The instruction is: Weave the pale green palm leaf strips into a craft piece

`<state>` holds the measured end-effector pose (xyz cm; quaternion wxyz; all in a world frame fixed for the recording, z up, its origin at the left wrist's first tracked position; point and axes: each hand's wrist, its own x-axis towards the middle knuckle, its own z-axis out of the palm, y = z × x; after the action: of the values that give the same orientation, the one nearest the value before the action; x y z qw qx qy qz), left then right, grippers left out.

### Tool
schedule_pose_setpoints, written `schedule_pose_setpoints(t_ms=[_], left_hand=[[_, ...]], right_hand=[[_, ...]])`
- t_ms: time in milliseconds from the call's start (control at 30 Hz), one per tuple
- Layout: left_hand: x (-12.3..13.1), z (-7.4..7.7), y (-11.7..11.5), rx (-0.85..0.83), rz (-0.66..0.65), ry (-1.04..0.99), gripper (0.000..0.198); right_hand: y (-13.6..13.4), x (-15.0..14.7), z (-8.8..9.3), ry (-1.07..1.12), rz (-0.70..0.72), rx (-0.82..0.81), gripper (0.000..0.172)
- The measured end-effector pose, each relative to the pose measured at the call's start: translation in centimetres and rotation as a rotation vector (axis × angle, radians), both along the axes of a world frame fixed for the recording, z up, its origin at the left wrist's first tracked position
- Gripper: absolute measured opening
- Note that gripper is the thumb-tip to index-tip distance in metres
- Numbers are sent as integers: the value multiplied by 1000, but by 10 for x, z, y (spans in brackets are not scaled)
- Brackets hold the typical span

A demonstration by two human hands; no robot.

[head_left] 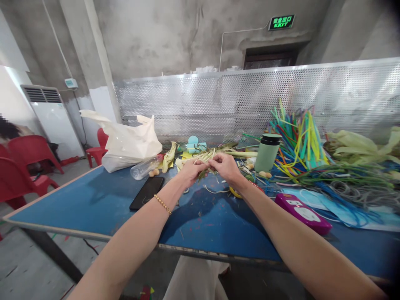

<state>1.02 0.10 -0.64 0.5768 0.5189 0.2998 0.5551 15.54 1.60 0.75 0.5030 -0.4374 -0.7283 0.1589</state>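
Close together over the middle of the blue table (103, 204), my left hand (190, 171) and my right hand (227, 167) are both closed in a pinch. Between their fingertips are thin green leaf-like strips (202, 174), whose exact kind is too small to make out. Just behind my fingers lies a heap of pale green and yellowish plant strips (204, 156), partly hidden by the hands. Near my left forearm rests a black phone (146, 193). A yellow ring-shaped thing (236, 192) lies by my right wrist.
A white plastic bag (128, 141) and clear bottle (145, 167) stand at the left. On the right are a green tumbler (268, 153), colourful strips (308, 141), a purple device (302, 213), tangled cords (350, 187) and pale husks (359, 143). A perforated metal panel (193, 102) borders the back.
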Motion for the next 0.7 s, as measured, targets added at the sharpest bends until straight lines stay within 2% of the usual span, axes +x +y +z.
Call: schedule_pose_setpoints(t_ms=[400,567,700], left_hand=[[-1,3,-3,-27,-2,31,21],[-1,2,-3,2,-41,-12,24],[-3,1,-1,9,-60,-29,19]], right_hand=[[3,-2,-1,-35,-111,-10,16],[3,4,2,-40,-3,1,18],[5,10,5,-16,79,-25,22]])
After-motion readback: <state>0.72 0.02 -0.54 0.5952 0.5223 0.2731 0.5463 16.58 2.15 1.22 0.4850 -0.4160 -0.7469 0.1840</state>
